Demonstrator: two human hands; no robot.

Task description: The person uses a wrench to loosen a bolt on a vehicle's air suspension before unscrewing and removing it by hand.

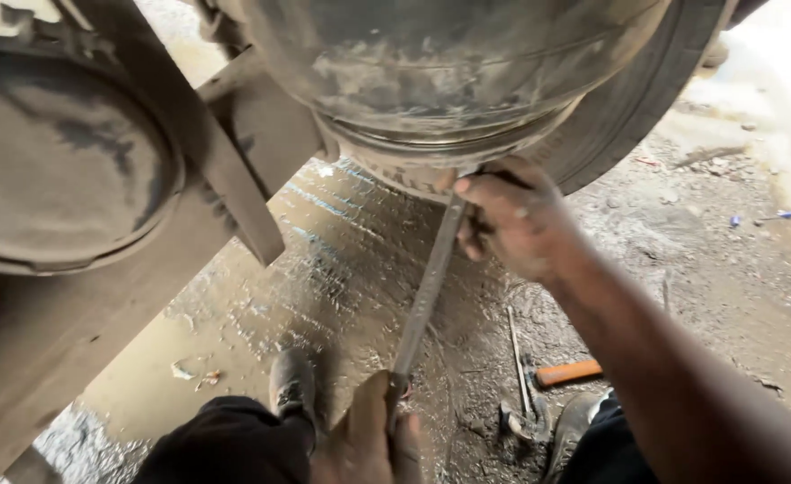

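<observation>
We hold a long steel bar point(427, 291) with both hands under a vehicle. Our right hand point(512, 215) is closed around the bar's upper end, just below the grimy round drum point(440, 81) beside the tyre point(628, 108). Our left hand point(369, 439) is closed around the lower end, near the bottom of the view between our knees. The bar runs slanted from the drum's lower rim down toward us, above wet, muddy ground point(342, 269).

We judge the bar stiff and fairly heavy, unlikely to bend, but its surface looks dirty and possibly greasy, so it could slip through a loose grip. Taking it near both ends, as now, gives the most leverage and control; the upper hand sits close to the drum's edge, where fingers could be pinched.

An orange-handled tool point(567, 372) lies on the ground near our right leg, and our shoe point(292, 385) rests in the mud.
</observation>
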